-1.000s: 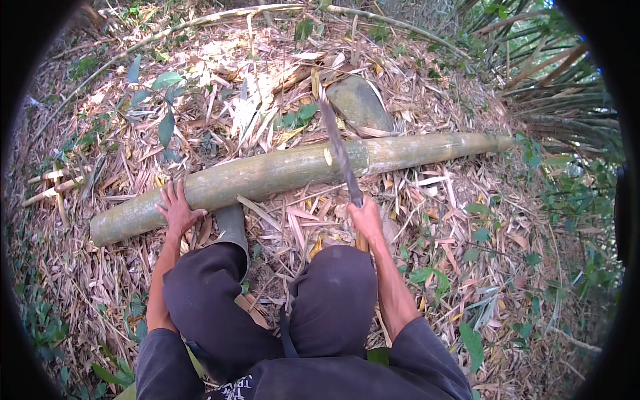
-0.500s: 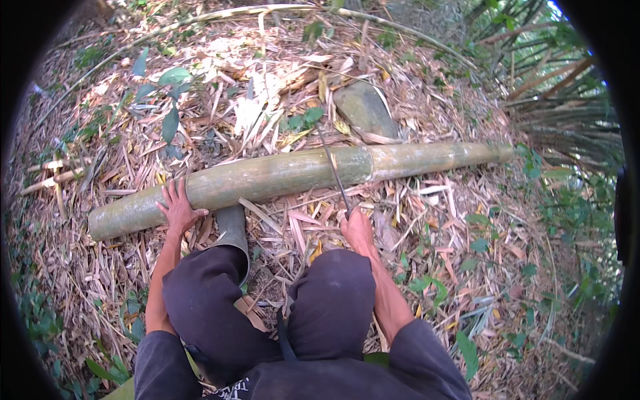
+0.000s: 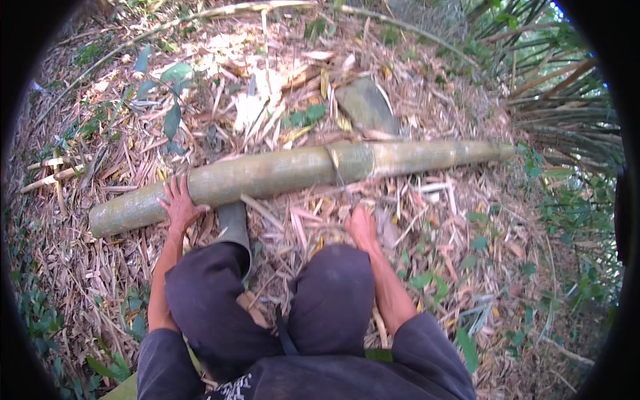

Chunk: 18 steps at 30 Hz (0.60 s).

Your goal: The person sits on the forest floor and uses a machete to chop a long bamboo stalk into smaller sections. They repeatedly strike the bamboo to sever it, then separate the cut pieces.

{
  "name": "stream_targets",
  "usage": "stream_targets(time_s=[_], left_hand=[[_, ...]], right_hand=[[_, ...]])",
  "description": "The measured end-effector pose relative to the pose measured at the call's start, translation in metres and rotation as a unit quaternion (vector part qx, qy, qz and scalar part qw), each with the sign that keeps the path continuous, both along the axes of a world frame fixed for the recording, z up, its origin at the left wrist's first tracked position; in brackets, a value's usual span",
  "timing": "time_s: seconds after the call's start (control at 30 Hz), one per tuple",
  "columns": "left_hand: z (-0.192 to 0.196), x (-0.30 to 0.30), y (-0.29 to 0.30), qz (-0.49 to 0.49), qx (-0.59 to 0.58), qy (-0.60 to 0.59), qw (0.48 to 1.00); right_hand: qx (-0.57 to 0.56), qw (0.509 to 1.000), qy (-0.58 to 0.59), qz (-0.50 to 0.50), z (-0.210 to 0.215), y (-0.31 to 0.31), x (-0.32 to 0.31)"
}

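Long round green bamboo pole point(image 3: 280, 173): crosswise before the knees point(image 3: 335, 283)
Broad grey stone point(image 3: 367, 107): just beyond the pole
Grey tubular rubber boot point(image 3: 233, 225): pole's near side, left
Green bamboo stems point(image 3: 563, 128): far right

Single head-worn fisheye view, looking steeply down and forward over dark cloth-covered knees point(image 3: 331, 290), near, a long round greenish-brown bamboo stem point(image 3: 267, 175) crossing mid-view.

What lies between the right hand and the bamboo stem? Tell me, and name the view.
A knife blade, thin and blurred, crosses that gap from the right hand to the bamboo stem, over dry plant litter. The head view shows it.
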<state>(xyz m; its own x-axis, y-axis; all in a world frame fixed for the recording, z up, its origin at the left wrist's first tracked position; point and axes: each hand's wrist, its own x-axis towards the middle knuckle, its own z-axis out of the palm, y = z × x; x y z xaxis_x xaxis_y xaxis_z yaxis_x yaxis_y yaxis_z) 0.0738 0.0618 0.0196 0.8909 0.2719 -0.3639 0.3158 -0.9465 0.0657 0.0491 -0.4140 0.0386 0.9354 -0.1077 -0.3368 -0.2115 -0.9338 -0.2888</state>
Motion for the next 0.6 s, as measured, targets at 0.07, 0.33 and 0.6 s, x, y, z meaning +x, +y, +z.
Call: stream_targets(time_s=[0.07, 0.33, 0.6], left_hand=[[-0.005, -0.01, 0.008, 0.003, 0.007, -0.003, 1.0], [0.005, -0.009, -0.004, -0.002, 0.003, 0.01, 1.0], [0.0, -0.022, -0.002, -0.003, 0.006, 0.025, 1.0]], right_hand=[[0.08, 0.997, 0.001, -0.01, 0.022, 0.011, 0.006], [0.272, 0.936, -0.198, -0.103, 0.125, 0.059, 0.045], [0.097, 0.995, -0.039, -0.006, 0.009, 0.024, -0.015]])
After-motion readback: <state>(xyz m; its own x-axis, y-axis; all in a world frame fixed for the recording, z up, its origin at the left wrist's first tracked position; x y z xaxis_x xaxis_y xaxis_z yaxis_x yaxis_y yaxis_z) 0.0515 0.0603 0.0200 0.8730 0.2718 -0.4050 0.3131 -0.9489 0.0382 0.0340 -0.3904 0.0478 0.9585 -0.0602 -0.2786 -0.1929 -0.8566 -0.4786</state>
